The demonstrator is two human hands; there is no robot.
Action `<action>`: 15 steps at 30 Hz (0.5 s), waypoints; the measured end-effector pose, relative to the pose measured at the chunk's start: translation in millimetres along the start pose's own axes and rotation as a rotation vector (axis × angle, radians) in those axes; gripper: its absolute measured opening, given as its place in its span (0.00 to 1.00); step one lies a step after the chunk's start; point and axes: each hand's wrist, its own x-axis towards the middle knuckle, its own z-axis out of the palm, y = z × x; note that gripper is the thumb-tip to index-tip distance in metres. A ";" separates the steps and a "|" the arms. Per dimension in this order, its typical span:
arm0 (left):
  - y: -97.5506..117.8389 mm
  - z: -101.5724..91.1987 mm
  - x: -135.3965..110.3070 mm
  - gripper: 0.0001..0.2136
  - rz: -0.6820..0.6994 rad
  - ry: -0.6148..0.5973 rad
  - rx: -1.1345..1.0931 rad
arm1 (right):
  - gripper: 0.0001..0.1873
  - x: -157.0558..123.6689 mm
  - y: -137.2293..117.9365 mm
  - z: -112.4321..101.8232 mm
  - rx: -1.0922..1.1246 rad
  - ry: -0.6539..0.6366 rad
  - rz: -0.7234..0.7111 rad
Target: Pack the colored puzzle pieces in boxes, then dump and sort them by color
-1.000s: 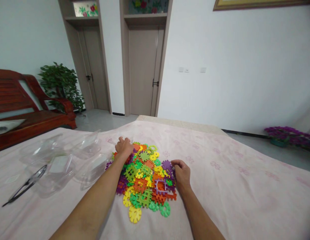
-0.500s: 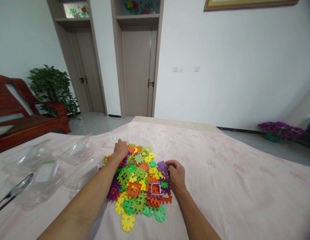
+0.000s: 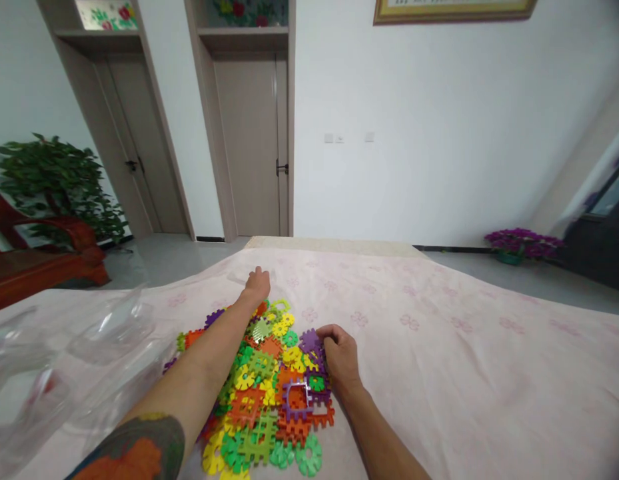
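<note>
Orange-and-grey pattern point(image 3: 144, 450), left arm point(image 3: 204, 363)

L forearm point(image 3: 204, 360) hides pt. of pile point(image 3: 262, 393); bench point(image 3: 39, 267) cut off.

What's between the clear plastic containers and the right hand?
In the head view: the left forearm, then the pile of colourful toothed pieces.

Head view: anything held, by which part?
The right hand is at the right edge of the purple toothed tile; whether it or the left hand holds anything is unclear.
</note>
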 end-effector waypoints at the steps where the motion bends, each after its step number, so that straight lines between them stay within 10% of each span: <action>1: 2.1 0.5 1.3 0.19 0.011 -0.005 -0.004 | 0.15 -0.3 -1.5 -0.2 -0.003 0.002 0.001; 9: 3.8 -39.7 -27.3 0.16 0.039 -0.037 -0.077 | 0.15 -0.6 -2.5 0.0 -0.015 -0.003 -0.010; 15: -16.5 -95.4 -142.9 0.16 0.143 -0.011 -0.134 | 0.16 -0.8 2.7 -0.4 -0.019 0.003 -0.023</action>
